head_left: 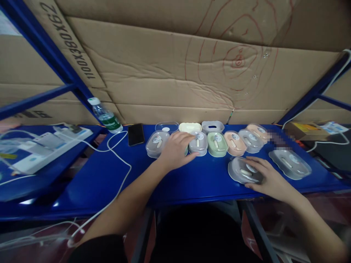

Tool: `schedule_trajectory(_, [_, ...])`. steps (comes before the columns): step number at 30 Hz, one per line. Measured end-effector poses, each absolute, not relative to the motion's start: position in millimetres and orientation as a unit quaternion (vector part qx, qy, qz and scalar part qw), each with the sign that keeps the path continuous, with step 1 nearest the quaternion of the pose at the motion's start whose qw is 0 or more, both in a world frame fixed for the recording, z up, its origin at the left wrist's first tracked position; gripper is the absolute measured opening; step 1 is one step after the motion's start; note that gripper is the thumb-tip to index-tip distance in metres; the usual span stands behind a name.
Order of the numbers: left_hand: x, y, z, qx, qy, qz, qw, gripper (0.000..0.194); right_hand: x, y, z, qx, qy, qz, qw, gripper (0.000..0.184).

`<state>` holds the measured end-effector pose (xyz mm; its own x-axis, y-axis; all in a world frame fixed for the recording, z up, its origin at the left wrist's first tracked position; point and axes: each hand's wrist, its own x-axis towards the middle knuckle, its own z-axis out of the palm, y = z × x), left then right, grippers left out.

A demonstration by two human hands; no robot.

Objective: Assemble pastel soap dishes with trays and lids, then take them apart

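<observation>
My left hand [177, 150] lies over the row of small lidded soap boxes, its fingers stretched out and thumb apart. Under it a greenish box is mostly covered, and its fingertips reach a grey soap box [202, 148]. My right hand [264, 177] grips another grey soap box [239, 170] in front of the row, fingers on the far side and thumb on the near side. Further along the row are a green soap box [217, 149] and a peach soap box [235, 149]. Each has a clear lid, a round sticker and a pale oblong piece on top.
A grey soap box [296, 171] sits at the right. Behind the row are a clear lid [167, 125], a cream tray [189, 127] and a grey tray [218, 128]. To the left are a phone [136, 134], a water bottle [108, 118], a white cable [128, 164] and a power strip [63, 144].
</observation>
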<state>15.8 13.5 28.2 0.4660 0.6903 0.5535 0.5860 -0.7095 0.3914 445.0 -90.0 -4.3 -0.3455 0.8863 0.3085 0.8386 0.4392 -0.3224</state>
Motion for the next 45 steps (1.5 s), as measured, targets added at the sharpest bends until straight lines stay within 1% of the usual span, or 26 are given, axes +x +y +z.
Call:
schedule_trajectory(4, [32, 3, 19, 0.891, 0.297, 0.324, 0.117, 0.078, 410, -83, 0, -0.472, -0.836, 0.081, 0.268, 0.083])
schedule_trajectory(6, [39, -1, 14, 0.891, 0.287, 0.317, 0.152, 0.095, 386, -72, 4, -0.442, -0.833, 0.096, 0.318, 0.085])
schedule_trajectory(8, [43, -4, 9, 0.875, 0.296, 0.325, 0.205, 0.119, 358, -55, 9, -0.399, -0.822, 0.126, 0.386, 0.088])
schedule_trajectory(10, [45, -5, 5, 0.839, 0.308, 0.358, 0.269, 0.143, 327, -37, 15, -0.367, -0.801, 0.183, 0.436, 0.088])
schedule_trajectory(11, [46, -5, 3, 0.816, 0.309, 0.384, 0.302, 0.151, 311, -27, 18, -0.349, -0.792, 0.220, 0.449, 0.088])
schedule_trajectory(13, [45, -5, 3, 0.761, 0.294, 0.451, 0.363, 0.158, 281, -11, 25, -0.327, -0.777, 0.275, 0.463, 0.090])
schedule_trajectory(16, [40, -3, 7, 0.687, 0.272, 0.527, 0.420, 0.154, 248, 7, 36, -0.312, -0.771, 0.333, 0.445, 0.097])
schedule_trajectory(19, [35, 0, 13, 0.639, 0.273, 0.573, 0.435, 0.145, 230, 20, 47, -0.306, -0.765, 0.372, 0.427, 0.101])
schedule_trajectory(21, [32, 5, 15, 0.604, 0.266, 0.607, 0.442, 0.135, 224, 29, 54, -0.316, -0.751, 0.392, 0.428, 0.094])
schedule_trajectory(23, [30, 11, 16, 0.562, 0.255, 0.644, 0.452, 0.126, 218, 41, 61, -0.343, -0.738, 0.392, 0.430, 0.079])
schedule_trajectory(25, [28, 17, 18, 0.510, 0.253, 0.682, 0.459, 0.119, 213, 56, 71, -0.378, -0.741, 0.350, 0.431, 0.064])
schedule_trajectory(26, [25, 20, 20, 0.483, 0.254, 0.698, 0.463, 0.116, 209, 66, 77, -0.396, -0.749, 0.310, 0.432, 0.057])
schedule_trajectory(29, [16, 28, 27, 0.414, 0.254, 0.720, 0.496, 0.101, 195, 98, 100, -0.431, -0.790, 0.127, 0.418, 0.035])
schedule_trajectory(31, [7, 31, 33, 0.393, 0.254, 0.718, 0.516, 0.092, 182, 121, 116, -0.429, -0.820, 0.020, 0.378, 0.030])
schedule_trajectory(33, [-1, 34, 38, 0.386, 0.264, 0.710, 0.527, 0.083, 166, 140, 128, -0.437, -0.837, -0.009, 0.329, 0.031])
schedule_trajectory(35, [-10, 39, 40, 0.377, 0.279, 0.702, 0.536, 0.073, 147, 154, 133, -0.453, -0.845, -0.018, 0.285, 0.040])
schedule_trajectory(38, [-26, 49, 40, 0.351, 0.309, 0.699, 0.541, 0.067, 121, 169, 128, -0.461, -0.857, -0.050, 0.224, 0.037])
schedule_trajectory(42, [-52, 65, 36, 0.293, 0.363, 0.721, 0.512, 0.075, 96, 187, 110, -0.450, -0.870, -0.083, 0.185, 0.038])
schedule_trajectory(45, [-66, 72, 32, 0.264, 0.387, 0.742, 0.480, 0.084, 86, 201, 94, -0.456, -0.875, -0.097, 0.132, 0.039])
